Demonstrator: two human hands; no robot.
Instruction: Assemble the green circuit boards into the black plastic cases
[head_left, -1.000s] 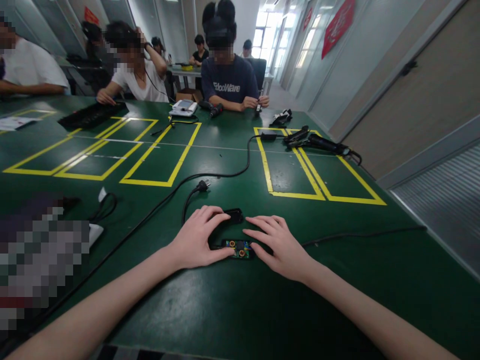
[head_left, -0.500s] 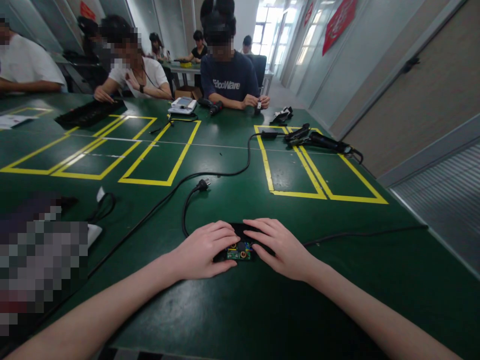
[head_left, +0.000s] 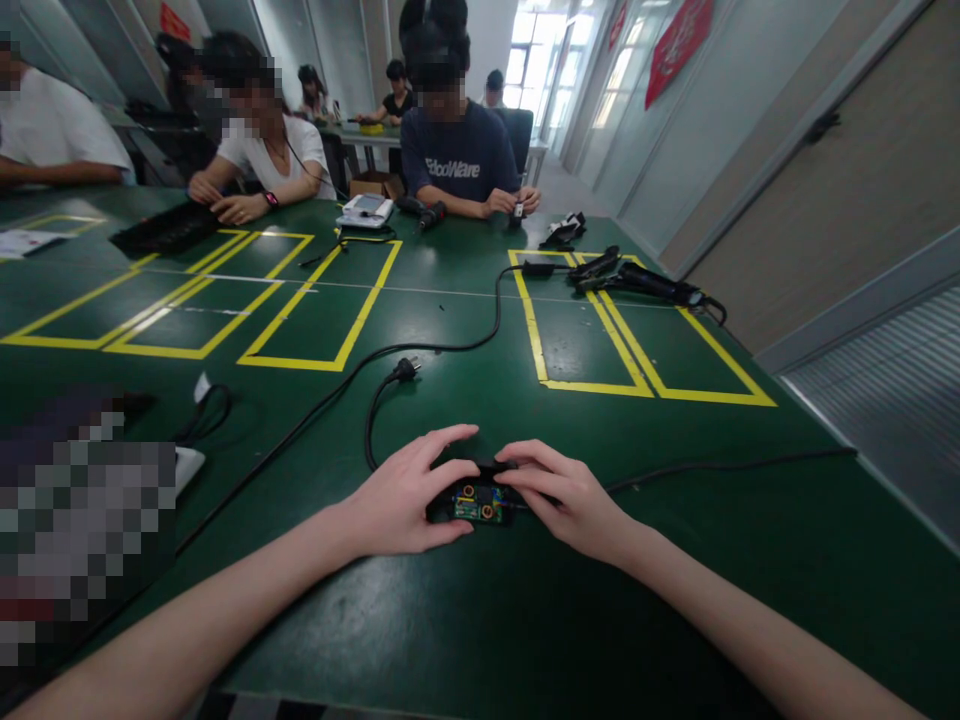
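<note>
A small green circuit board (head_left: 480, 504) with copper coils lies in a dark housing on the green table, between my hands. My left hand (head_left: 409, 495) holds the housing from its left side, thumb at the near edge and a finger at the far edge, the index finger raised. At the back right of the board, my right hand (head_left: 566, 498) pinches a black cover piece (head_left: 495, 466), which stands tilted along the far side. Black cables run out from under both hands; one ends in a plug (head_left: 406, 370).
Yellow tape rectangles (head_left: 544, 385) mark the table (head_left: 450, 630). A black tool (head_left: 660, 285) with a long cable lies at the back right. A power drill (head_left: 431, 215) and a white device (head_left: 365, 210) stand farther back. People sit across the table.
My left index finger has lifted off. My right fingers have drawn together on the black cover piece, now more upright, and the board shows more. A person across has lowered a hand to a black tray.
</note>
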